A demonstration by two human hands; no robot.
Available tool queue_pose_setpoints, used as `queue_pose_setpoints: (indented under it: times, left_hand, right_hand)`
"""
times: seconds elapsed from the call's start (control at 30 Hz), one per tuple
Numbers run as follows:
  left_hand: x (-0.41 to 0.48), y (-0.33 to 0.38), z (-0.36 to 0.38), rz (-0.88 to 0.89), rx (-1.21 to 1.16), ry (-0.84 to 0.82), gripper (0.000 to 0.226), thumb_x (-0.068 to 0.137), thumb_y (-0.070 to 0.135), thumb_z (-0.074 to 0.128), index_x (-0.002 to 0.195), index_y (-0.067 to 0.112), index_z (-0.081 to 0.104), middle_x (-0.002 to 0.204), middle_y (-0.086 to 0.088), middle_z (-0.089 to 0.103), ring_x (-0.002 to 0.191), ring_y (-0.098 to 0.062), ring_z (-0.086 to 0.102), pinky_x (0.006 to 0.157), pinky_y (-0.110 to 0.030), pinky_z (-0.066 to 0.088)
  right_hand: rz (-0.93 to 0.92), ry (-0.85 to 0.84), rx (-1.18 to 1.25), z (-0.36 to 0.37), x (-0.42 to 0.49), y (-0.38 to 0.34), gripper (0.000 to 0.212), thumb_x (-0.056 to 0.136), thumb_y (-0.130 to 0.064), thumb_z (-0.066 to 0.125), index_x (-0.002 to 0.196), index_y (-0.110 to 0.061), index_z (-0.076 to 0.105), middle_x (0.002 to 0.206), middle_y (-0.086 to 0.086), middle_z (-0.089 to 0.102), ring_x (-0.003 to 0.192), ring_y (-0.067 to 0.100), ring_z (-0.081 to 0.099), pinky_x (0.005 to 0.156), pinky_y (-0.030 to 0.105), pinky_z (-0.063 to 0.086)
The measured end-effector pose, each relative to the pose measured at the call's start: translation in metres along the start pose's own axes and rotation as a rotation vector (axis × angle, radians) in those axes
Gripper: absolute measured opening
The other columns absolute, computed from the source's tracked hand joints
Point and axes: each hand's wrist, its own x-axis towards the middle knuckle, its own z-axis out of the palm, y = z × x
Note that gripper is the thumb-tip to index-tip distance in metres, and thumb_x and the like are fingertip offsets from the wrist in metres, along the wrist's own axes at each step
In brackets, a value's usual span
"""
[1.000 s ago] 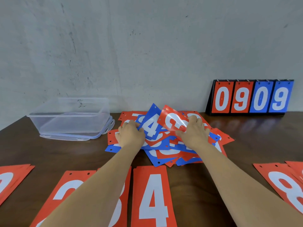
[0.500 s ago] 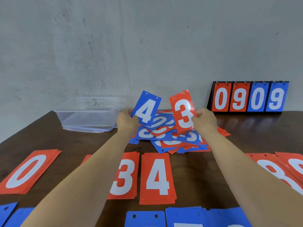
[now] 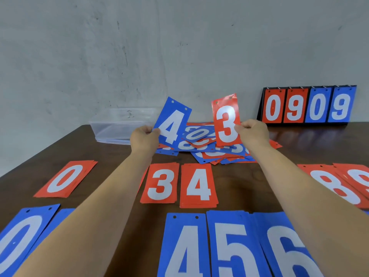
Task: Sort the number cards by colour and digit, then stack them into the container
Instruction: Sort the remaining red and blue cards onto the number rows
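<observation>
Cards lifted off the pile [image 3: 199, 134]
The left hand [image 3: 144, 136] has raised the blue 4 [image 3: 172, 121], the right hand [image 3: 253, 130] the red 3 [image 3: 226, 120].

Illumination: even, diffuse — shadows faint. Sheen on the red 3 card [image 3: 226, 120] in the right hand [image 3: 253, 132]; glossy table [image 3: 309, 140] beyond that hand mirrors the scoreboard [image 3: 307, 105]. Wide-angle stretch on the hand's near side.

A blue card [image 3: 172, 121] is showing a white 4, a red card [image 3: 226, 120] a white 3, over a dark brown tabletop [image 3: 235, 182].
</observation>
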Motion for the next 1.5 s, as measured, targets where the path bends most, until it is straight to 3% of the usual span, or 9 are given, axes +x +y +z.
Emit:
queue_pose_setpoints:
  times: [0.07, 0.17, 0.3, 0.4, 0.5, 0.73, 1.0, 1.23, 1.5]
  left_hand:
    - [-0.004, 0.002, -0.009, -0.014, -0.024, 0.004, 0.003, 0.095, 0.014, 0.057, 0.096, 0.012, 0.059, 0.090, -0.001, 0.066, 0.071, -0.007, 0.063, 0.052, -0.022, 0.049]
    - [-0.010, 0.006, -0.023, -0.034, -0.082, -0.029, 0.026, 0.094, 0.007, 0.056, 0.120, 0.010, 0.054, 0.105, -0.005, 0.065, 0.084, -0.013, 0.067, 0.055, -0.023, 0.051]
    - [-0.023, 0.008, -0.048, -0.040, -0.066, -0.084, 0.035, 0.094, 0.008, 0.056, 0.129, 0.010, 0.051, 0.113, -0.006, 0.063, 0.100, -0.021, 0.066, 0.066, -0.027, 0.055]
    - [-0.036, 0.005, -0.074, -0.042, -0.010, -0.094, 0.024, 0.095, 0.010, 0.054, 0.119, 0.010, 0.057, 0.113, -0.006, 0.064, 0.102, -0.023, 0.065, 0.080, -0.036, 0.057]
    - [-0.051, -0.005, -0.100, -0.079, 0.005, -0.074, 0.007, 0.097, 0.015, 0.056, 0.103, 0.017, 0.055, 0.104, -0.005, 0.063, 0.096, -0.023, 0.066, 0.079, -0.039, 0.057]
    - [-0.075, -0.032, -0.145, -0.151, 0.017, -0.067, 0.007, 0.097, 0.021, 0.057, 0.102, 0.017, 0.055, 0.095, -0.001, 0.061, 0.074, -0.010, 0.061, 0.058, -0.027, 0.050]
    - [-0.092, -0.041, -0.170, -0.148, 0.022, -0.085, 0.015, 0.095, 0.020, 0.060, 0.108, 0.012, 0.057, 0.107, -0.008, 0.065, 0.095, -0.022, 0.067, 0.071, -0.033, 0.057]
    - [-0.093, -0.051, -0.181, -0.153, 0.046, -0.088, 0.019, 0.095, 0.021, 0.060, 0.111, 0.010, 0.059, 0.108, -0.006, 0.066, 0.096, -0.019, 0.067, 0.068, -0.030, 0.057]
    - [-0.109, -0.053, -0.178, -0.172, -0.008, -0.126, 0.011, 0.093, 0.021, 0.063, 0.102, 0.014, 0.063, 0.096, 0.001, 0.069, 0.088, -0.013, 0.068, 0.069, -0.029, 0.056]
  right_hand:
    - [0.009, 0.008, 0.006, -0.002, -0.007, -0.002, 0.011, 0.089, -0.017, 0.064, 0.084, -0.008, 0.064, 0.087, 0.006, 0.062, 0.085, 0.022, 0.057, 0.083, 0.040, 0.050]
    - [0.027, -0.007, 0.025, -0.004, -0.019, -0.008, 0.010, 0.089, -0.014, 0.064, 0.090, -0.004, 0.066, 0.093, 0.009, 0.064, 0.091, 0.025, 0.061, 0.088, 0.043, 0.052]
    - [0.094, -0.056, 0.103, -0.001, -0.042, -0.014, 0.012, 0.086, -0.005, 0.067, 0.078, -0.012, 0.062, 0.102, 0.011, 0.068, 0.098, 0.029, 0.066, 0.089, 0.047, 0.054]
    - [0.131, -0.086, 0.093, 0.006, -0.062, -0.018, 0.009, 0.084, -0.005, 0.071, 0.091, -0.006, 0.066, 0.110, 0.014, 0.068, 0.101, 0.030, 0.065, 0.090, 0.048, 0.054]
    - [0.169, -0.125, 0.076, 0.017, -0.084, -0.023, 0.031, 0.084, -0.008, 0.072, 0.114, -0.002, 0.064, 0.118, 0.012, 0.066, 0.106, 0.027, 0.065, 0.090, 0.044, 0.055]
    - [0.201, -0.147, 0.041, 0.031, -0.125, -0.032, 0.018, 0.087, -0.011, 0.069, 0.105, -0.010, 0.064, 0.112, 0.008, 0.067, 0.100, 0.023, 0.066, 0.087, 0.040, 0.056]
    - [0.209, -0.266, -0.025, 0.071, -0.152, -0.045, 0.029, 0.086, -0.015, 0.071, 0.113, -0.009, 0.066, 0.116, 0.008, 0.067, 0.102, 0.023, 0.067, 0.088, 0.040, 0.056]
    - [0.080, -0.312, -0.217, 0.100, -0.154, -0.042, 0.031, 0.088, -0.015, 0.069, 0.118, -0.010, 0.063, 0.124, 0.006, 0.063, 0.114, 0.021, 0.059, 0.093, 0.033, 0.051]
    - [-0.098, -0.301, -0.651, 0.114, -0.157, -0.036, 0.034, 0.087, -0.017, 0.067, 0.119, -0.012, 0.054, 0.114, 0.008, 0.063, 0.099, 0.023, 0.060, 0.066, 0.030, 0.041]
